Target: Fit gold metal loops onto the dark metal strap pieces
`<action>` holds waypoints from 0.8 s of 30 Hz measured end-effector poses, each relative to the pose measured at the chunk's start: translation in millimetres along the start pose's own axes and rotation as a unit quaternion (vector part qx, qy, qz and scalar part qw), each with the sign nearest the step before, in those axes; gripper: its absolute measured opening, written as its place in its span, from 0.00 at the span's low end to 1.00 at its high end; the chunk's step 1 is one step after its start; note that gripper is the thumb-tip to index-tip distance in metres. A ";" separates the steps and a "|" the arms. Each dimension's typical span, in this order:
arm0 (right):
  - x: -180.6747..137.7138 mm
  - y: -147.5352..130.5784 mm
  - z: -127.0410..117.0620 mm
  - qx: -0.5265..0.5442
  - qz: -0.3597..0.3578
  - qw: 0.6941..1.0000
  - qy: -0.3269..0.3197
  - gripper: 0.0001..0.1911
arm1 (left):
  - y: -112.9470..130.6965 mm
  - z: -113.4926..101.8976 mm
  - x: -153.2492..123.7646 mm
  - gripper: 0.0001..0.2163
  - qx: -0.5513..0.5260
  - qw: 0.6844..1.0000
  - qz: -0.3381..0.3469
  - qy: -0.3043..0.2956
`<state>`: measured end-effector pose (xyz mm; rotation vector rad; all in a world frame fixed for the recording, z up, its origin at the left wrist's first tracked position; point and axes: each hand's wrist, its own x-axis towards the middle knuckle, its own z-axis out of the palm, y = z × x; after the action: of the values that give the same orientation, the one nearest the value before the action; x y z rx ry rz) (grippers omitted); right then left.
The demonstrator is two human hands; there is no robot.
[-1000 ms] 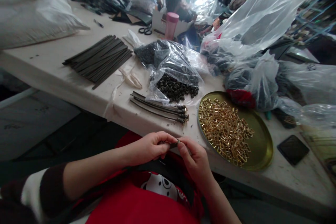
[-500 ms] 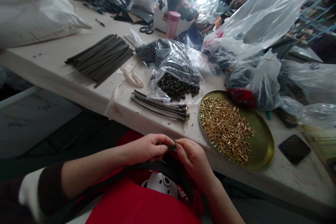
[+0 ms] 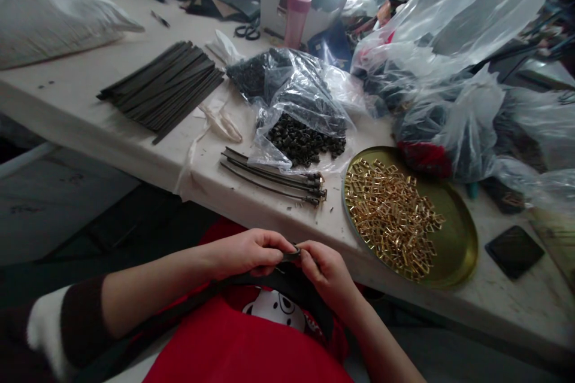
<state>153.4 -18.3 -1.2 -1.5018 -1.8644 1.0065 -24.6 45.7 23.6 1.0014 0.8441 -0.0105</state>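
My left hand [image 3: 256, 252] and my right hand [image 3: 327, 272] meet in front of the table edge, above my lap. A narrow dark strap [image 3: 291, 255] is pinched between the thumb and fingers of both; a short piece shows between the fingertips, and the rest is mostly hidden. Just beyond my hands, several dark straps with metal fittings at their right ends [image 3: 275, 177] lie side by side on the table. Small black clips [image 3: 305, 140] spill from an opened clear plastic bag [image 3: 309, 93]. To the right, gold buckles [image 3: 390, 215] are heaped on a round gold tray [image 3: 458, 245].
A stack of dark straps [image 3: 164, 87] lies at the left on the white table [image 3: 67, 93]. Behind are scissors [image 3: 247, 32], a pink cup [image 3: 297, 18] and a white sack [image 3: 49, 6]. Filled plastic bags [image 3: 471, 114] and a black phone-like slab [image 3: 514, 252] are at the right.
The view has shifted slightly, so the table's things sit a little differently. Both hands keep their pinch on the strap, with the fingertips slightly repositioned.
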 end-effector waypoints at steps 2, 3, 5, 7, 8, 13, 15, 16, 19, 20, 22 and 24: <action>-0.4 0.6 -2.2 0.033 0.020 0.999 -0.011 0.11 | 0.9 0.2 1.0 0.13 0.034 0.999 0.004 0.007; -0.5 0.7 -3.5 0.043 0.026 0.999 -0.017 0.10 | 1.6 0.3 1.3 0.14 0.059 0.998 0.011 0.013; -0.2 0.7 -6.3 0.048 0.031 0.998 -0.028 0.09 | 3.6 0.8 1.6 0.13 0.129 0.990 0.044 0.029; 0.5 -0.1 -9.0 0.042 0.020 0.998 -0.036 0.10 | 5.9 1.3 0.8 0.12 0.212 0.972 0.092 0.044; 0.9 -0.8 -10.4 0.039 0.013 0.998 -0.042 0.10 | 6.9 1.7 0.0 0.12 0.247 0.961 0.112 0.049; 0.1 -4.6 -14.1 0.021 -0.002 0.994 -0.106 0.10 | 5.5 4.4 -5.6 0.13 0.312 0.942 0.122 0.029; -1.7 -5.6 -12.1 -0.006 -0.002 0.993 -0.120 0.10 | 2.8 5.8 -7.8 0.13 0.321 0.939 0.121 0.018; -2.8 -6.2 -10.2 -0.029 -0.002 0.992 -0.123 0.10 | 1.3 6.5 -8.8 0.13 0.328 0.936 0.125 0.015; -6.2 -8.4 -1.8 -0.104 -0.009 0.986 -0.129 0.09 | -3.1 7.5 -11.9 0.13 0.359 0.923 0.139 0.001; -7.3 -9.2 1.2 -0.118 -0.015 0.984 -0.131 0.09 | -4.6 7.3 -13.0 0.13 0.367 0.920 0.140 -0.003; -9.5 -10.6 6.1 -0.121 -0.031 0.984 -0.129 0.10 | -7.2 6.3 -14.9 0.13 0.373 0.917 0.139 -0.014; -11.4 -10.7 9.6 -0.103 -0.036 0.987 -0.121 0.11 | -9.0 4.8 -16.5 0.13 0.364 0.921 0.135 -0.024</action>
<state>142.4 -32.6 2.6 -1.4679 -2.2357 1.0274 -36.4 31.2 28.6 1.8082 0.6519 -0.1206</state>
